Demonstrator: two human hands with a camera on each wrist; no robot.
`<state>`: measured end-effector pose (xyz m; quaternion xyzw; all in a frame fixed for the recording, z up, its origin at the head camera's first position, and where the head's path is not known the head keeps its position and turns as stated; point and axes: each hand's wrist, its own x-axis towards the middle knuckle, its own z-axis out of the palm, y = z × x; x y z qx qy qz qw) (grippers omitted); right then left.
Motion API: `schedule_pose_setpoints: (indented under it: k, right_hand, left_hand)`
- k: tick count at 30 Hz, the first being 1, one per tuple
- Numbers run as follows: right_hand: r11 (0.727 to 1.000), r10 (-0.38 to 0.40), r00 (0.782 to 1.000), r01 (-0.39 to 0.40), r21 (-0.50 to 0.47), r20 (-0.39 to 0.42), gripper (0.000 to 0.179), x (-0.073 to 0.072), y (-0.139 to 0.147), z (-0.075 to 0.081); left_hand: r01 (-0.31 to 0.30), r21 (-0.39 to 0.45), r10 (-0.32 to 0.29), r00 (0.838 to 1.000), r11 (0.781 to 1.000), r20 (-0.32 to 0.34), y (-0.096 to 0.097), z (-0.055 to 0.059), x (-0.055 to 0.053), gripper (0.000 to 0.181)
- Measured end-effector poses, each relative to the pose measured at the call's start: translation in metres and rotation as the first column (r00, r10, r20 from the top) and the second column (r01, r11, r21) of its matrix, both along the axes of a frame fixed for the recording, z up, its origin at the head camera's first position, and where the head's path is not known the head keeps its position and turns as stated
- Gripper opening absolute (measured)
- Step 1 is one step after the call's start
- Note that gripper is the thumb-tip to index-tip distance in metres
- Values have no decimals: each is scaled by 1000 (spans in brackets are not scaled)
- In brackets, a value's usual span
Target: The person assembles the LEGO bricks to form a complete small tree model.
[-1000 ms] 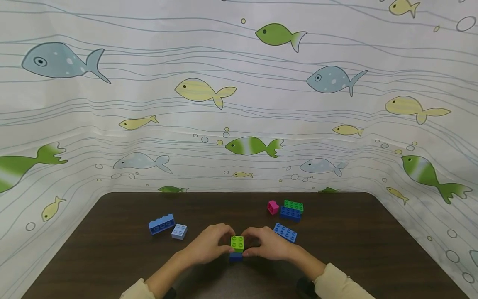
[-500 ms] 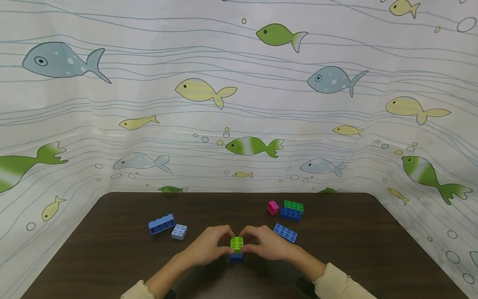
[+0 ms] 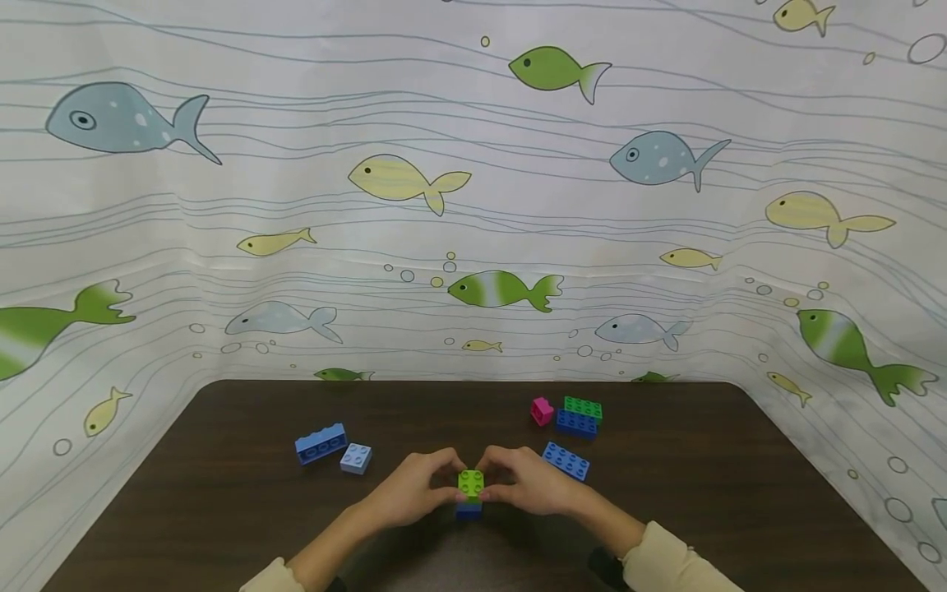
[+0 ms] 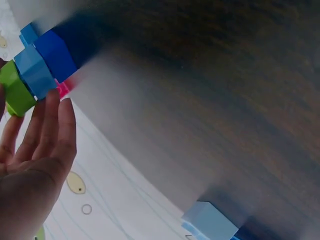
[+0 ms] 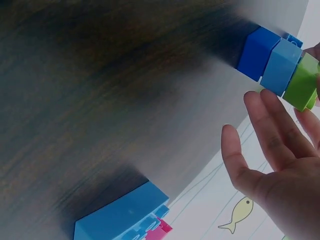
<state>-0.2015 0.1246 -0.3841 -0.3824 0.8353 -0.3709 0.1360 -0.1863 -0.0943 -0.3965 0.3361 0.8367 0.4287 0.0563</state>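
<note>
A stack of toy building bricks stands on the dark table in front of the person. In both wrist views it shows a dark blue brick (image 5: 258, 54) at the bottom, a mid-blue brick (image 4: 35, 72) above it and a lime green brick (image 3: 471, 483) on top. The left hand (image 3: 414, 490) pinches the green brick from the left, thumb toward the person. From the other side the right hand (image 3: 531, 483) pinches the same brick. The remaining fingers of each hand spread beside the stack in the wrist views.
Left on the table (image 3: 244, 510) lie a blue brick (image 3: 321, 444) on its side and a light blue brick (image 3: 356, 459). Right lie a pink brick (image 3: 542, 411), green brick (image 3: 583, 408), dark blue brick (image 3: 577, 423) and blue brick (image 3: 565, 461). A fish-patterned sheet (image 3: 399, 247) surrounds the back.
The right thumb has moved from lower beside the stack up to the green brick's near corner. The left hand has hardly shifted, and the loose bricks lie as before.
</note>
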Motion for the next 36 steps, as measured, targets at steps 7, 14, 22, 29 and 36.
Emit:
schedule_pose_setpoints:
  k: [7, 14, 22, 29, 36]
  right_hand:
    - [1000, -8, 1000, 8, 0, 9, 16, -2, -1, -1]
    - [1000, -11, 1000, 11, -21, 8, 18, -2, -1, -1]
    - [999, -13, 1000, 14, -41, 21, 19, -2, 0, -3]
    - [999, -31, 998, 33, -32, 49, 20, -2, 1, -5]
    - [999, -18, 999, 19, -29, 35, 20, -2, 2, -7]
  left_hand:
    - [-11, 23, 11, 999, 1000, 31, 1, -1, -1, 20]
    - [-22, 11, 21, 999, 1000, 40, 0, -1, -1, 19]
    - [-25, 16, 24, 999, 1000, 49, 0, -3, -2, 19]
    - [-24, 32, 22, 997, 999, 71, -1, -5, -3, 19]
    - [-19, 47, 16, 997, 999, 71, -1, -7, -3, 20]
